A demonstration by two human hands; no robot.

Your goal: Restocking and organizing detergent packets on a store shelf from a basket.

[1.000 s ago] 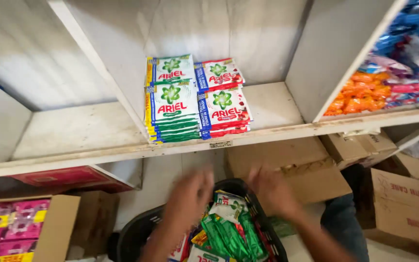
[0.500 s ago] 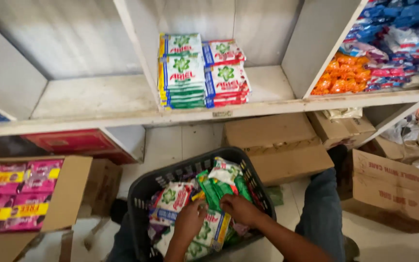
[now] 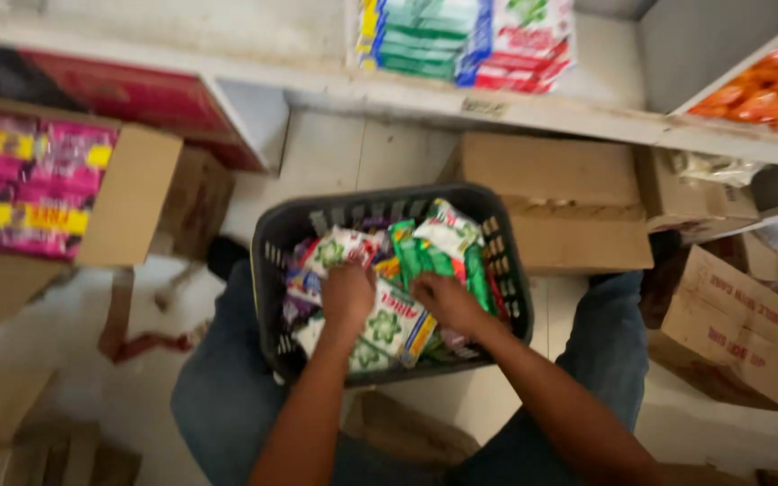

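A person crouches over a dark plastic slatted basket point(image 3: 267, 261) at the centre of the frame, both bare hands sunk among the sachets inside. The left hand point(image 3: 347, 295) lies knuckles-up with fingers curled down onto a white-and-green detergent sachet point(image 3: 391, 328); whether it has a firm hold of the packet cannot be told. The right hand point(image 3: 445, 301), just beside it, is bent over the same heap, fingers hooked at the sachet's upper edge, its grip likewise unclear. Green foil packets point(image 3: 425, 256) stand upright behind the hands, against the basket's far wall. At the upper left an open cardboard carton of pink and yellow packets point(image 3: 20, 184) sits on the floor. Along the top edge, a white shelf point(image 3: 335, 85) carries a stack of green, blue and red sachets point(image 3: 465, 40); brown cardboard boxes point(image 3: 551, 193) crowd beneath it toward the right.
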